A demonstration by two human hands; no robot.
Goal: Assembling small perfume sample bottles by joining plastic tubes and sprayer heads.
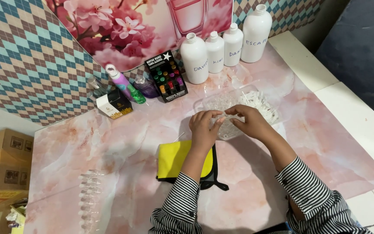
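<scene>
Both hands over the clear plastic tray [256, 93] at the middle of the worktop [325, 151]. Left hand [203, 128] and right hand [251, 121] meet fingertip to fingertip, each grip pinched nearly closed on a small clear piece [224, 117] held between them just above the tray's near edge. The piece is too small to make out what it is. Tray holds a heap of thin white sticks and clear bits.

My read: a fitting or sorting step, one small part at a time. The next move, I judge, calls for a fine pinch and steady fingers directly over the tray.

Surface: pink marble-patterned mat. Yellow cloth [176, 158] under the left forearm. Row of clear small bottles [89, 199] near left. Four white bottles [224, 45], a black card of coloured vials [166, 77] and a purple spray bottle [124, 82] at the back. Diamond-pattern wall [27, 56], floral poster, cardboard box [1, 169] at left.
</scene>
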